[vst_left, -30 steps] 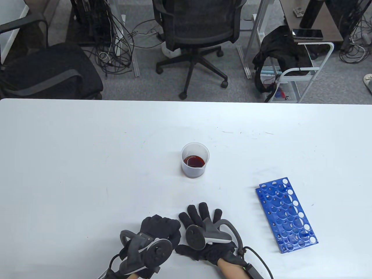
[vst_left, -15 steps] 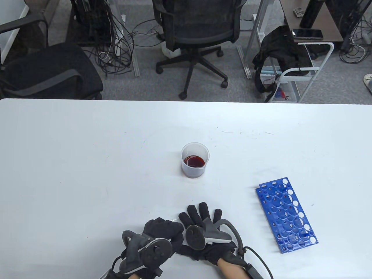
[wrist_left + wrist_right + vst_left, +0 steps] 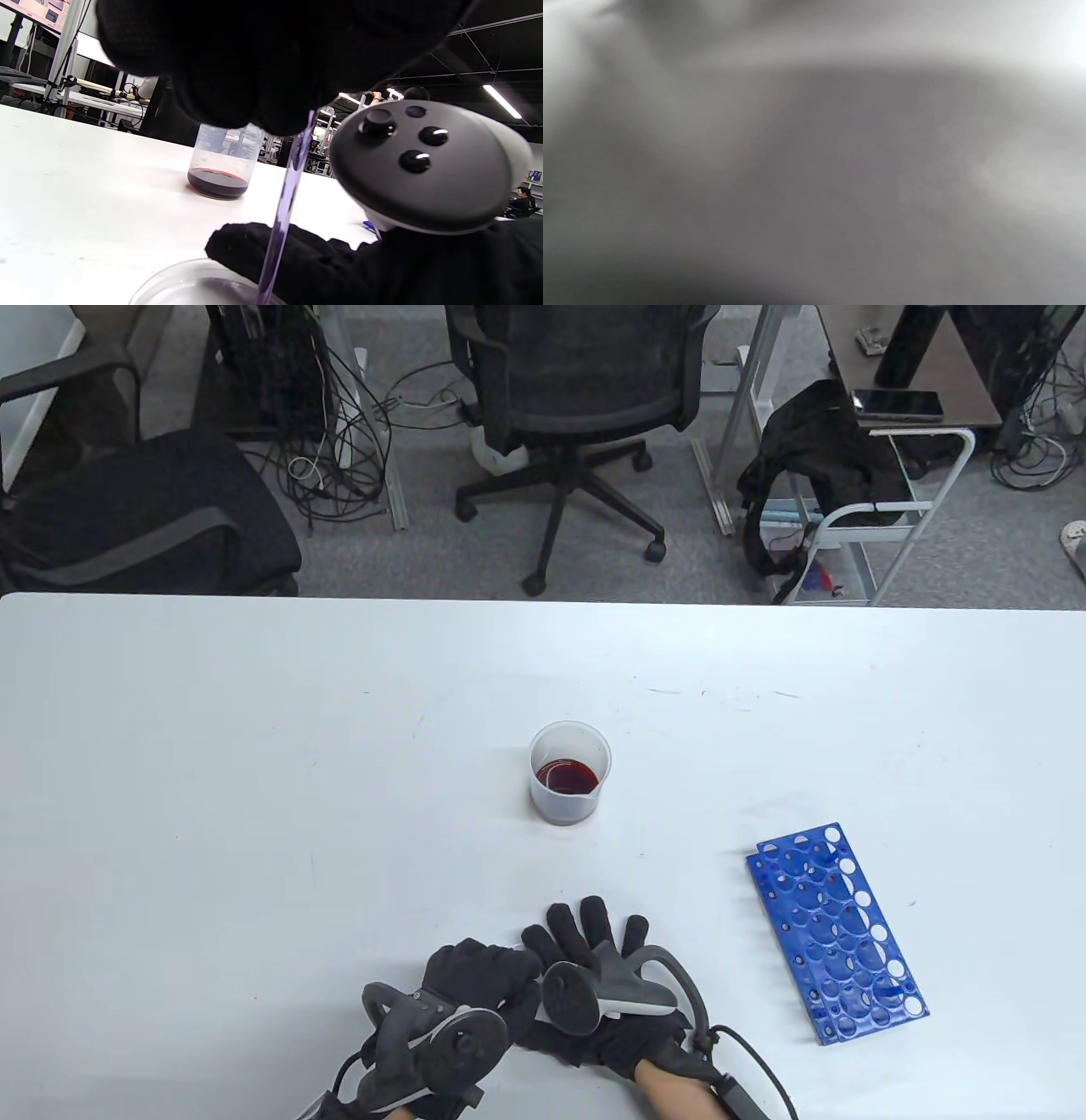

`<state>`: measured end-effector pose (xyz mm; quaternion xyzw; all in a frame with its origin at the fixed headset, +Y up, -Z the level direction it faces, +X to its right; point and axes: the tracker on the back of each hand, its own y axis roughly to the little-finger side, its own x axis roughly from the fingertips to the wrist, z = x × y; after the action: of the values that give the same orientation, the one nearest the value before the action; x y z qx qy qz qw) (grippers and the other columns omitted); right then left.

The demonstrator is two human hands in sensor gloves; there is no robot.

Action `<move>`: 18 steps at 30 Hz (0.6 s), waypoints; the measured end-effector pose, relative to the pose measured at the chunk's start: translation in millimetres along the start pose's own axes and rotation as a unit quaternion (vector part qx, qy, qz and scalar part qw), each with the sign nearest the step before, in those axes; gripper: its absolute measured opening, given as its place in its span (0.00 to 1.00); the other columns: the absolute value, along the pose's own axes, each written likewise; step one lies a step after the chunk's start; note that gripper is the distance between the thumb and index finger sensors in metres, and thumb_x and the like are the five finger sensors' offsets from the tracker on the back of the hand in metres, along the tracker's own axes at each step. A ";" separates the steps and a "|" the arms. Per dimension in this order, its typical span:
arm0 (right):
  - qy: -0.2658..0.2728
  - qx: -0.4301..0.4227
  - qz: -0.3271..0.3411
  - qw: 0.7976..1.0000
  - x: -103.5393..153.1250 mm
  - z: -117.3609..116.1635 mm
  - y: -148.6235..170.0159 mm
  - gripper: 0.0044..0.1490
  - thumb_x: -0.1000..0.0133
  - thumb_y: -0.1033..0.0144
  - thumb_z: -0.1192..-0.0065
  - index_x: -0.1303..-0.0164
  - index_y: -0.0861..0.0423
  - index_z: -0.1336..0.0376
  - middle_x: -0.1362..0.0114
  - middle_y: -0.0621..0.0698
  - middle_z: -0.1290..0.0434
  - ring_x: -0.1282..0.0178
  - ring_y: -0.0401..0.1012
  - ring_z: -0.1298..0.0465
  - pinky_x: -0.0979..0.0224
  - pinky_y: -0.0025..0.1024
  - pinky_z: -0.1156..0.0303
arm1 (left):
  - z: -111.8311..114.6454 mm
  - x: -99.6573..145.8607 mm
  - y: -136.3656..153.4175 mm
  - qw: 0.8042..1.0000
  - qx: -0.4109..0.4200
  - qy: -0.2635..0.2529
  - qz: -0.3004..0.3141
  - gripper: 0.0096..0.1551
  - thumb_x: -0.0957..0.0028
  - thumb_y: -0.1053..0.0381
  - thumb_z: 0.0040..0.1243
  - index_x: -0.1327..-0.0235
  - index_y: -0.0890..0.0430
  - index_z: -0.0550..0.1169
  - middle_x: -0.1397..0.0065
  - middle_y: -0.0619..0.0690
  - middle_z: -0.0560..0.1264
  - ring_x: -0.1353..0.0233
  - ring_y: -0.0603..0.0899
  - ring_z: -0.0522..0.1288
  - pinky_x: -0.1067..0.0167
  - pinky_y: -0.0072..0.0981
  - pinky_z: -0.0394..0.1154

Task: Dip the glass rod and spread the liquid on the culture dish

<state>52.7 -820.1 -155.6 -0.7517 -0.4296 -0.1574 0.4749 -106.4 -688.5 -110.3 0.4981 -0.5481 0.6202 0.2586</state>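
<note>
On my feed the left hand (image 3: 475, 980) has its fingers curled tight round the glass rod (image 3: 283, 207); grip is narrow, holding the rod near its top. The left wrist view shows the rod hanging down from the gloved fingers (image 3: 237, 84), slightly tilted, tinted purple, its lower end over the clear culture dish (image 3: 178, 284) at the bottom edge of that view. I can't tell if the tip touches the dish floor; it runs out of view.

Landmark is the beaker (image 3: 570, 772), with dark red liquid in its bottom. Both hands sit on the near side of the beaker, close to the table (image 3: 254, 780) edge. The right hand (image 3: 607, 993) lies flat, fingers spread wide and extended toward the beaker, holding nothing that I can see. It is just beside the left hand, touching or nearly so. In the left wrist view a right-hand finger (image 3: 254, 250) lies against the dish rim, beside the rod.

The dish itself is hidden under the hands in the table view. The blue test tube rack (image 3: 836, 933) lies flat, near-right of the beaker, well apart from the hands.

The right wrist view is only a grey blur, nothing readable. The tracker (image 3: 424, 165) on the right hand fills the right of the left wrist view.
</note>
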 end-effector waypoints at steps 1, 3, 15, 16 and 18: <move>0.000 0.000 0.000 1.000 0.0 0.0 0.0 0.67 0.40 0.22 0.77 0.24 0.58 0.93 0.20 0.66 0.90 0.25 0.71 0.85 0.36 0.84 0.78 | -0.5 -0.1 0.2 1.000 0.001 0.001 0.000 0.19 0.48 0.41 0.69 0.52 0.50 0.87 0.49 0.46 0.89 0.51 0.58 0.89 0.48 0.46 0.85; 0.000 0.000 0.000 1.000 0.0 0.0 0.0 0.67 0.40 0.22 0.76 0.24 0.58 0.93 0.20 0.66 0.90 0.25 0.71 0.85 0.36 0.84 0.78 | -0.5 -0.4 0.7 1.000 0.002 0.001 -0.002 0.19 0.48 0.41 0.70 0.52 0.50 0.87 0.49 0.47 0.89 0.50 0.58 0.89 0.48 0.46 0.85; 0.000 0.000 0.000 1.000 0.0 0.0 0.0 0.67 0.40 0.22 0.76 0.24 0.58 0.93 0.20 0.66 0.90 0.25 0.71 0.85 0.36 0.84 0.78 | -1.5 -2.2 0.3 1.000 -0.009 -0.002 -0.006 0.19 0.48 0.41 0.70 0.51 0.50 0.87 0.49 0.47 0.89 0.50 0.58 0.89 0.48 0.46 0.85; 0.000 0.000 0.000 1.000 0.0 0.0 0.0 0.67 0.40 0.22 0.76 0.24 0.58 0.93 0.20 0.67 0.90 0.25 0.71 0.85 0.36 0.84 0.78 | -3.4 -3.0 0.4 1.000 -0.011 0.000 -0.005 0.19 0.48 0.41 0.70 0.52 0.50 0.87 0.49 0.47 0.89 0.50 0.58 0.89 0.48 0.46 0.85; 0.000 0.000 0.000 1.000 0.0 0.0 0.0 0.67 0.40 0.22 0.76 0.24 0.58 0.93 0.20 0.66 0.90 0.25 0.71 0.85 0.36 0.84 0.78 | -11.1 -4.1 1.4 1.000 -0.010 -0.006 -0.007 0.19 0.48 0.41 0.70 0.52 0.50 0.87 0.49 0.47 0.89 0.50 0.58 0.89 0.48 0.46 0.85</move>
<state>52.7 -820.1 -155.6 -0.7517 -0.4296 -0.1574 0.4749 -109.8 -677.5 -113.5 0.5033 -0.5524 0.6094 0.2649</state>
